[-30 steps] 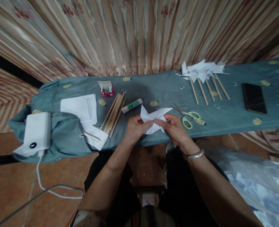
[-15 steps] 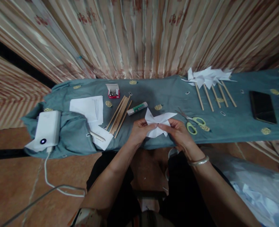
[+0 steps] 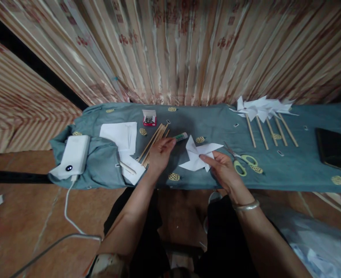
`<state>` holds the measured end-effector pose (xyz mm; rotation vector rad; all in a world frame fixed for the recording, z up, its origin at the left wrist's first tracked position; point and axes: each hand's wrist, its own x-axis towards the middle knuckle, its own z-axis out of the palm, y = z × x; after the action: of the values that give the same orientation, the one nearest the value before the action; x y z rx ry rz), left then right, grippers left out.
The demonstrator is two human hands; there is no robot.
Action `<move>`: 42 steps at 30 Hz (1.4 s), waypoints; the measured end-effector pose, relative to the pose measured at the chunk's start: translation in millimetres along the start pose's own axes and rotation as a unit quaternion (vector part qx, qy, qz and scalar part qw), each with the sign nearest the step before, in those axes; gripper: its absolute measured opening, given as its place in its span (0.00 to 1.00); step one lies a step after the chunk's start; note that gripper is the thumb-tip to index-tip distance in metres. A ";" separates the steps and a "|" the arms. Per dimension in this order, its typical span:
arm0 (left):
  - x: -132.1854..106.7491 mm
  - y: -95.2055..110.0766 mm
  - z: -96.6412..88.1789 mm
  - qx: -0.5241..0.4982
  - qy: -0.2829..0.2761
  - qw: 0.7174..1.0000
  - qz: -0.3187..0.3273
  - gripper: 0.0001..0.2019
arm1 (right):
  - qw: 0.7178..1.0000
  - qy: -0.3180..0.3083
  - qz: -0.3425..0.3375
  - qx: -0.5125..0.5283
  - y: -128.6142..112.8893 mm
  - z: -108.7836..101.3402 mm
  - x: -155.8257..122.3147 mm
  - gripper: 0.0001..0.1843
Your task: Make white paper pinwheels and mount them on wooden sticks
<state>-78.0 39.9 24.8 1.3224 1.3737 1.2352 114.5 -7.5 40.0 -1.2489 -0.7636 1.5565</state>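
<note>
Right hand — pinwheel under thumb

Power bank: on the left end of the cloth.
Paper pile: right of the power bank, a bit farther back.
Little box: just behind the loose sticks.
Glue stick: right of the loose sticks, by the left hand.
Paper pinwheel: in the right hand, left of the scissors.
Row of pinwheels: behind the scissors, over to the right.
Phone: far right on the cloth.
Curtain: behind the cloth.
</note>
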 end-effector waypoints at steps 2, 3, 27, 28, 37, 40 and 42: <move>13.6 -6.4 -12.4 0.138 0.028 0.987 0.074 0.08 | 1.000 0.010 -0.007 0.002 -1.9 -3.1 -0.7 0.17; 18.8 -10.0 -17.4 0.204 0.034 0.974 0.097 0.08 | 1.000 0.014 -0.009 0.004 -2.4 -4.6 -1.0 0.17; 21.5 -24.9 -35.2 0.461 0.048 0.879 0.113 0.08 | 0.999 0.023 -0.022 0.034 -9.4 -14.1 -8.1 0.18; 21.5 -24.8 -36.1 0.458 0.048 0.881 0.111 0.08 | 0.999 0.021 -0.024 0.035 -10.3 -14.0 -8.8 0.18; 17.8 -19.0 -32.9 0.477 0.036 0.874 0.087 0.06 | 0.999 0.013 -0.030 0.040 -10.2 -14.6 -10.3 0.19; 18.3 -17.3 -32.3 0.483 0.035 0.871 0.085 0.08 | 0.998 0.013 -0.033 0.043 -11.4 -14.8 -11.4 0.19; 18.8 -17.6 -32.3 0.486 0.032 0.869 0.083 0.09 | 0.998 0.008 -0.035 0.048 -12.4 -15.0 -12.0 0.19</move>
<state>-114.3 56.3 13.7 2.1111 2.0885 0.6514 132.6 -15.9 51.1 -1.1521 -0.7063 1.5074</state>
